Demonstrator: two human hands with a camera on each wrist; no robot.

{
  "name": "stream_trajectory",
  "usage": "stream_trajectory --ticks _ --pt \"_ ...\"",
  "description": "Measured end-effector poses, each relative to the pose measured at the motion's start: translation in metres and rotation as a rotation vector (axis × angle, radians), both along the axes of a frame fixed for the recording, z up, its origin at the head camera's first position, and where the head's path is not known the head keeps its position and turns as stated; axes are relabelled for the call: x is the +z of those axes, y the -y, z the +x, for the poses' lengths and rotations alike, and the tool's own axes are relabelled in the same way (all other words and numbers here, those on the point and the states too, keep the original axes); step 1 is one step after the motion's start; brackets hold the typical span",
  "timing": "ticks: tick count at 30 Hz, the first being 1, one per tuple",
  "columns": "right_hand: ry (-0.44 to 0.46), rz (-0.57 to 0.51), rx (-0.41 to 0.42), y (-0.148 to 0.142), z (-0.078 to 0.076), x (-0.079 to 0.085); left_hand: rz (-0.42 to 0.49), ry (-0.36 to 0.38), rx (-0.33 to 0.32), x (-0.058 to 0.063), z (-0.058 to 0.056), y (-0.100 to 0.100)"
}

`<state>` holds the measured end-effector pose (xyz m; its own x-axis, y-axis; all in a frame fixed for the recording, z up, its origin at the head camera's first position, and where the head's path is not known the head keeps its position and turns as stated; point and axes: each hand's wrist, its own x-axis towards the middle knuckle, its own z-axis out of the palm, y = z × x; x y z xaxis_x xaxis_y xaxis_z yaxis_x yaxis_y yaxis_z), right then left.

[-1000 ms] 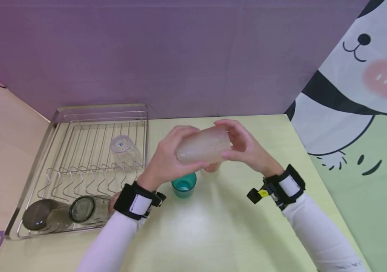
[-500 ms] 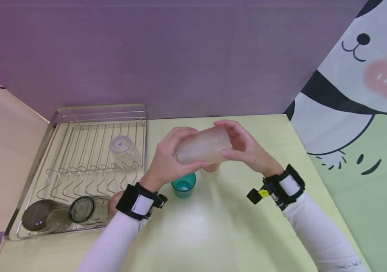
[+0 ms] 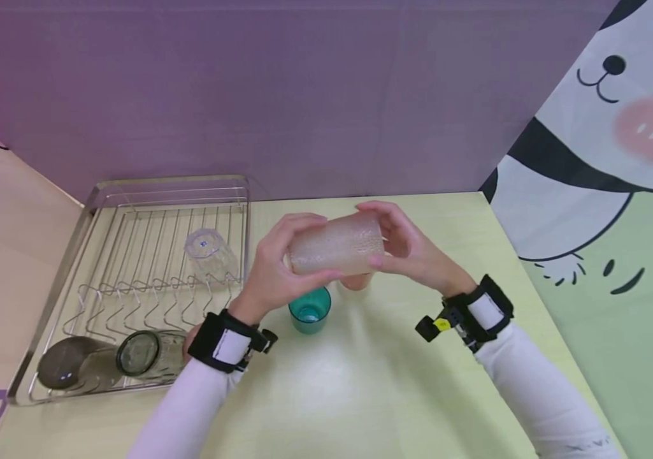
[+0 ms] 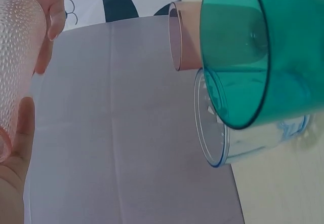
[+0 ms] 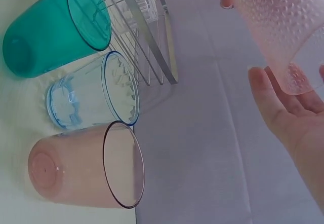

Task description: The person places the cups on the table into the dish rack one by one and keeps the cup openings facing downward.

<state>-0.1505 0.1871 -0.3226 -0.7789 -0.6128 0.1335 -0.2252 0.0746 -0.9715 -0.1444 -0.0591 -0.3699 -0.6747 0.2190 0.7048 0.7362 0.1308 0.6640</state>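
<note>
Both hands hold a pink-tinted clear cup point(image 3: 334, 245) with a bumpy surface, tilted on its side above the table. My left hand point(image 3: 271, 271) grips its left end, fingers over the top and thumb along the near side. At the other end my right hand point(image 3: 418, 255) holds the rim between thumb and fingers, as the right wrist view shows from below. A teal cup point(image 3: 310, 312) stands upright below the left hand. Beside it are a blue-rimmed clear cup point(image 5: 86, 95), hidden in the head view, and a smooth pink cup point(image 5: 76, 168).
A wire dish rack point(image 3: 174, 179) stands at the left of the table. On it are an upside-down clear glass point(image 3: 211, 255), a dark grey glass point(image 3: 59, 363) and a grey-green glass point(image 3: 139, 354) near the front. A purple cloth wall point(image 3: 326, 95) closes the back.
Both hands and the bumpy cup have shifted slightly left. Their hold on it looks the same. The other cups and the rack have stayed in place.
</note>
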Motion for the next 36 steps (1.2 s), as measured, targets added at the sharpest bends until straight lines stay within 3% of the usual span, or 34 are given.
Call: stream_trajectory --ticks 14,23,32,36 --pt "-0.093 0.069 0.002 -0.003 -0.004 -0.001 -0.003 0.019 0.035 0.006 0.002 0.013" --pt "-0.113 0.119 -0.046 -0.023 -0.012 -0.006 -0.018 0.026 0.170 0.013 0.002 0.041" --pt "-0.106 0.177 -0.100 -0.043 -0.014 -0.012 -0.001 0.069 0.246 0.019 0.003 0.071" --pt "-0.097 0.170 -0.122 -0.051 -0.015 -0.013 0.034 0.091 0.251 0.021 0.006 0.083"
